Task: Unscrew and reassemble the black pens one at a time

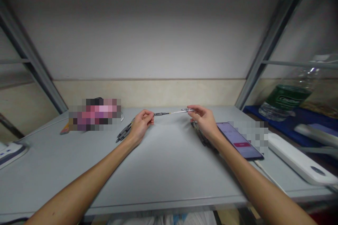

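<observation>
My left hand (142,123) is closed in a pinch on a grey pen barrel (161,114), whose dark narrow end points right. A thin whitish pen refill (177,112) runs level between this end and my right hand (202,117). The fingers of my right hand are closed on the refill's far side, with a shiny silver or clear piece (186,109) beside it; its kind is hard to tell. Several grey pens (124,133) lie on the table by my left wrist. Below my right hand lie dark pen-like things (199,133), partly hidden by it.
On the grey table (158,175), a phone (241,142) lies beside my right forearm, near a white oblong device (298,160) and a cable (269,175). A water bottle (287,95) stands on the right. A blurred-out pink bundle (97,114) and a white power strip (12,153) are left.
</observation>
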The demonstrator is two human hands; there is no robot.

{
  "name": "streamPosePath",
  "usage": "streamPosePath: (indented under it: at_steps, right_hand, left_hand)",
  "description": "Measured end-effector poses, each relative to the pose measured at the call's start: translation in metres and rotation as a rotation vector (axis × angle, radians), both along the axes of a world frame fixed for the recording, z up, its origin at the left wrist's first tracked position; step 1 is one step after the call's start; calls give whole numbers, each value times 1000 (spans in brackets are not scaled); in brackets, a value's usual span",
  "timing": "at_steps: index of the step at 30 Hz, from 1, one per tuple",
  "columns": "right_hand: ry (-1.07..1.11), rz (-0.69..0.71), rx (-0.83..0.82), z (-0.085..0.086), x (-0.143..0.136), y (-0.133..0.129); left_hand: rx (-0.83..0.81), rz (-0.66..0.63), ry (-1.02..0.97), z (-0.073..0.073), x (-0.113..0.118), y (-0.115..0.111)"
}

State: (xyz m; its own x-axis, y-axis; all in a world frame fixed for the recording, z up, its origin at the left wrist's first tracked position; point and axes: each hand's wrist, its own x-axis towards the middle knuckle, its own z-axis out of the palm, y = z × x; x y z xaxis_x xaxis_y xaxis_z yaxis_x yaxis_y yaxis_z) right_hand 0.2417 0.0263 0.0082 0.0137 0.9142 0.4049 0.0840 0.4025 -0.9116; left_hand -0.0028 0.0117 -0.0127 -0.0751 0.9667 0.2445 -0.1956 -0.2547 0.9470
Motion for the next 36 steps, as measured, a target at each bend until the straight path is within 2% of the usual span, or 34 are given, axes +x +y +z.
streamPosePath:
  at_steps: [6, 14, 18, 25, 28, 33, 36]
  right_hand:
    - [-138, 33, -29, 3, -5, -8]
    - [-215, 79, -16, -1, -3, -8]
    - [-269, 83, -17, -1, -4, -9]
    - [-390, 179, -84, -2, -7, -8]
    - [-344, 240, -143, -3, -7, -9]
    - [-137, 450, -377, -3, -7, -11]
    - [-109, 438, -446, -1, -8, -10]
  left_hand:
    - [-11, -72, 3, 0, 5, -4]
    - [-75, -141, -20, -1, 6, -5]
    - [-56, -137, -9, -4, 5, -4]
    - [-7, -126, 24, -2, 4, -6]
    - [22, -98, 53, -2, 4, -6]
    - [117, -34, 160, -3, 3, -6]
    - [118, -45, 170, -4, 4, -5]
